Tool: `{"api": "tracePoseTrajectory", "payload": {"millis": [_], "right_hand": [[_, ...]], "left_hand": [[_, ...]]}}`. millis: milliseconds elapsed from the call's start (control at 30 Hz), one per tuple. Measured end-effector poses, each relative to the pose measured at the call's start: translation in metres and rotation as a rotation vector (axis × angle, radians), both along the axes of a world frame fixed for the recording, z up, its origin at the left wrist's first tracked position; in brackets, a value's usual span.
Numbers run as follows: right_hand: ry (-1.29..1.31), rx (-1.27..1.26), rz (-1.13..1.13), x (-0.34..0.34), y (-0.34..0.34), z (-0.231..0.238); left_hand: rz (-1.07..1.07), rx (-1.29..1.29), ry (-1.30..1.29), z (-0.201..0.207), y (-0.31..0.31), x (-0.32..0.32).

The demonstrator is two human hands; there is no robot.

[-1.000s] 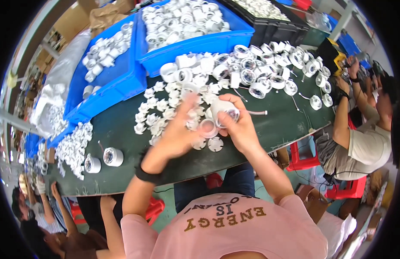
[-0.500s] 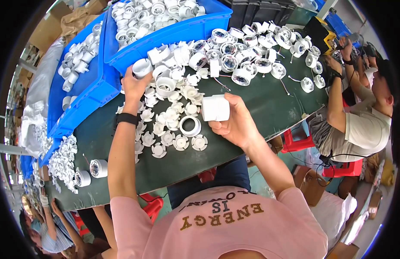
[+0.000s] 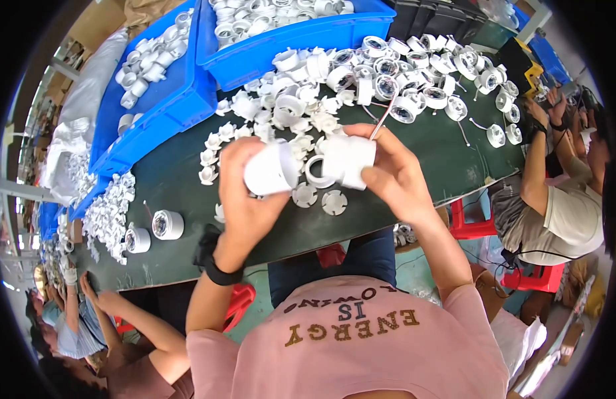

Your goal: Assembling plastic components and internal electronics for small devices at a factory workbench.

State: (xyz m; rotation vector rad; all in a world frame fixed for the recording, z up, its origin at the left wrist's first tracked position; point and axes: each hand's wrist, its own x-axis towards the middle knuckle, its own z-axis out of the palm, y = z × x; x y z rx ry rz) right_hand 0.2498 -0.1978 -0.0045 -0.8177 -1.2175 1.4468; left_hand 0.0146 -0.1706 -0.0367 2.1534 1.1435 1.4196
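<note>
My left hand (image 3: 238, 199) is wrapped round a white cylindrical housing (image 3: 271, 169), tilted and slightly blurred. My right hand (image 3: 399, 169) grips another white cylindrical housing (image 3: 348, 161) between thumb and fingers, and a thin pale wire (image 3: 385, 114) rises past its fingers. The two housings are held close, facing each other with a gap between. Behind the right one, a white ring (image 3: 314, 171) lies on the green table (image 3: 281, 229). Round white slotted pieces (image 3: 334, 202) lie just below the housings.
Beyond my hands are piled white housings (image 3: 289, 110) and round parts with wires (image 3: 387, 86). Blue bins (image 3: 294, 48) full of white parts stand at the back left. Small white pieces (image 3: 108, 216) and two round parts (image 3: 167, 225) lie at left. A co-worker (image 3: 550, 206) sits at right.
My left hand has come away from the pile by the blue bin, toward me and rightward, bringing a white housing. The wire now shows at my right hand. The whole view has shifted.
</note>
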Motion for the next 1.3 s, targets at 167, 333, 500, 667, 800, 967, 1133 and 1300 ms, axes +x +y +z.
{"api": "tracePoseTrajectory", "payload": {"millis": [167, 333, 500, 667, 800, 967, 1133, 1300], "right_hand": [[-0.208, 0.259, 0.111, -0.029, -0.016, 0.014], [-0.501, 0.699, 0.067, -0.035, -0.026, 0.015], [-0.525, 0.834, 0.011, -0.042, -0.035, 0.003], [-0.421, 0.621, 0.086, -0.044, -0.046, -0.002], [-0.425, 0.665, 0.081, -0.047, -0.048, -0.004], [-0.43, 0.658, 0.137, -0.051, -0.048, -0.005], [-0.395, 0.632, 0.141, -0.058, -0.055, -0.009], [-0.29, 0.524, 0.166, -0.06, -0.059, -0.01]], "left_hand": [[-0.145, -0.124, -0.41, 0.012, -0.044, 0.019], [-0.193, -0.789, -0.947, 0.046, -0.069, 0.016], [-0.098, -0.609, -0.712, 0.036, -0.077, 0.017], [-0.095, -0.253, -0.58, 0.017, -0.083, 0.018], [-0.042, -0.192, -0.487, 0.018, -0.088, 0.018], [0.027, -0.016, -0.286, 0.011, -0.089, 0.009], [-0.005, 0.056, -0.353, 0.003, -0.09, 0.006], [0.016, 0.101, -0.258, 0.006, -0.092, 0.005]]}}
